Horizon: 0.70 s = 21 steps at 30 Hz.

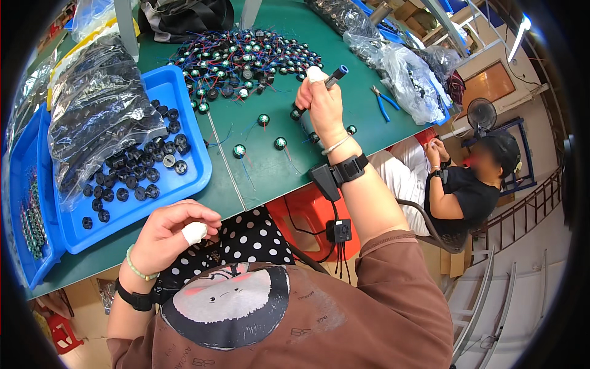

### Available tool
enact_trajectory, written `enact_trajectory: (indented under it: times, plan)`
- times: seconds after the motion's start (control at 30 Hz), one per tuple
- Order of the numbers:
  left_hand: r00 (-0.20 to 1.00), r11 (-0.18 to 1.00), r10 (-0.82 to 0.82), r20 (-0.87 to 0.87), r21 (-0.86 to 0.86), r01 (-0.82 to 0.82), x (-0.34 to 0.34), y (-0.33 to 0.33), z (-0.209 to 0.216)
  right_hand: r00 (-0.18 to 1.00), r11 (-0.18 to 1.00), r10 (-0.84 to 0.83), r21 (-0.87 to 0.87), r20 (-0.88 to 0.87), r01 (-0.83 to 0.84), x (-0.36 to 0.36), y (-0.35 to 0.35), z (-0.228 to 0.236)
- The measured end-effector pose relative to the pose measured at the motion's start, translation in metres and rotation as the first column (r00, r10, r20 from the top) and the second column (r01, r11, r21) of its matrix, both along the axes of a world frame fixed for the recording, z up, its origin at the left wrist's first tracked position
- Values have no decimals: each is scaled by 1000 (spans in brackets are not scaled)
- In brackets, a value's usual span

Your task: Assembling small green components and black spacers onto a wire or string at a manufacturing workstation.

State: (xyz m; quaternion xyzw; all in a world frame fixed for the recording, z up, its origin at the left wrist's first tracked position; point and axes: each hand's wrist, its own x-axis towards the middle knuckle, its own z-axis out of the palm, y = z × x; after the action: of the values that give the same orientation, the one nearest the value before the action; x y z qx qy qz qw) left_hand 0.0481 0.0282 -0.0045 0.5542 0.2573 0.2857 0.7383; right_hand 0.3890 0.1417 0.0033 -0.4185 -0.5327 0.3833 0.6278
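My right hand (322,107) is raised over the table, its fingers wrapped round a dark cylindrical tool with a blue end (337,76). White wrapping covers that thumb's tip. Below the hand lie a few small round black parts with green boards and thin wires (281,143). My left hand (169,237) hovers at the table's front edge, beside the blue tray (200,169). Its fingers are half curled, the thumb wears a white cover, and nothing shows in it. Small black round caps (140,166) lie in the tray.
A large heap of wired round parts (246,58) covers the back of the green table (215,190). A clear bag of black parts (98,104) lies in the tray. Blue-handled pliers (385,104) and plastic bags (409,80) lie to the right. A co-worker (464,190) sits there.
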Motion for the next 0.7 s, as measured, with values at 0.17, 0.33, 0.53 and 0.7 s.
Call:
enact_trajectory:
  times: [0.17, 0.33, 0.53, 0.7]
  plan:
    - [1000, 1000, -9, 0, -8, 9, 4, 8, -4, 999, 998, 28, -54, 40, -25, 4, 9, -12]
    - [1000, 999, -1, 3, 52, 0, 2, 7, -2, 990, 995, 92, 22, 106, -95, 4, 10, -10]
    - [1000, 1000, -27, 10, 8, 27, 3, 6, -2, 1000, 988, 8, -153, 22, -5, 3, 9, -3]
    - [1000, 1000, -19, 8, 9, 19, -1, 0, -5, 996, 997, 78, 3, -36, -78, -8, -8, 18]
